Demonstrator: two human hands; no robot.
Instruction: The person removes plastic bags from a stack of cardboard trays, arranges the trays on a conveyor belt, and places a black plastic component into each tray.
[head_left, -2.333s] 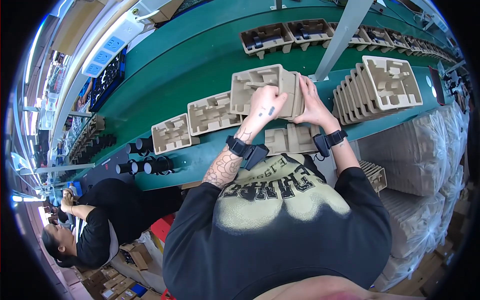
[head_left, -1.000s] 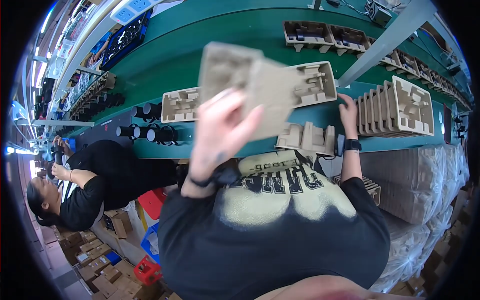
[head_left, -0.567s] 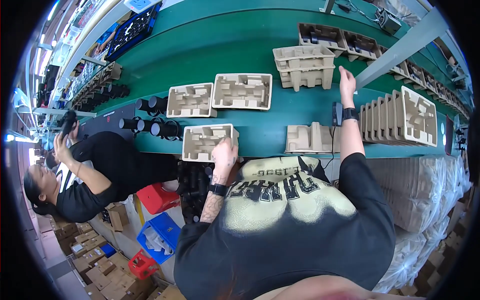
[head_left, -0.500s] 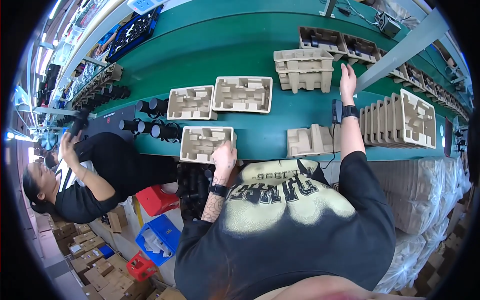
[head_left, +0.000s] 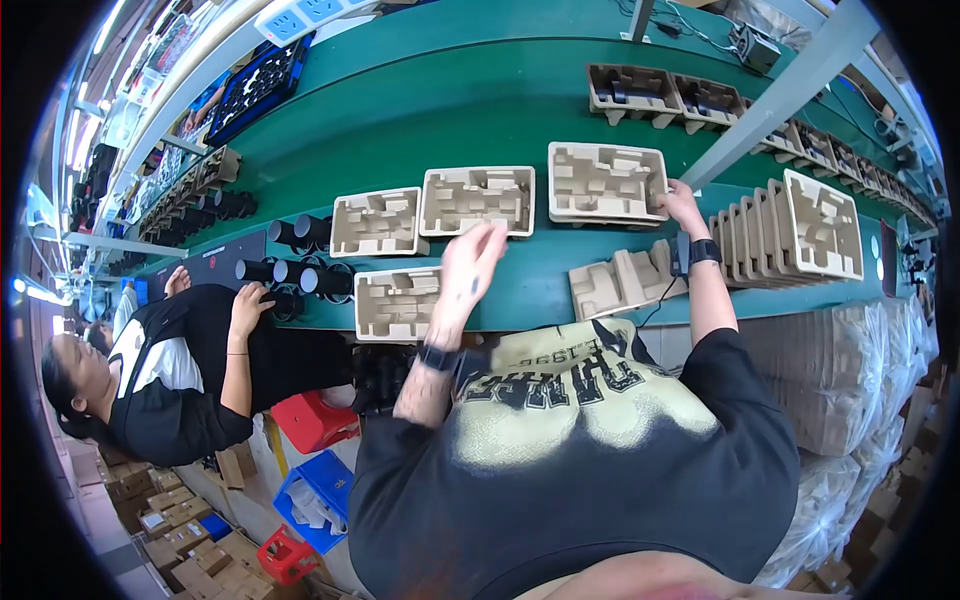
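My right hand (head_left: pixel 685 208) grips the right edge of a beige moulded-pulp tray (head_left: pixel 607 182), which faces up with its hollows showing and another rim under it. My left hand (head_left: pixel 474 262) holds nothing; its fingers are stretched out and a little blurred. It hovers over the bench, just right of a pulp tray (head_left: pixel 390 306) near the front edge. Two similar trays, a middle one (head_left: pixel 480 195) and a left one (head_left: pixel 377 222), lie side by side beyond it. Below my right hand, a differently shaped pulp insert (head_left: pixel 622 285) rests on the green bench.
Nested pulp trays (head_left: pixel 790 235) stand in a row at right, near a grey metal post (head_left: pixel 790 90). Filled trays (head_left: pixel 632 92) line the far bench. Black cylinders (head_left: pixel 290 270) stand at left, where a co-worker's hand (head_left: pixel 250 308) touches one. Wrapped stacks (head_left: pixel 820 390) flank my right side.
My left hand has let go of the front tray and moved right and away from it. My right hand has come nearer and closed on the stacked tray, which now sits closer with its hollows visible.
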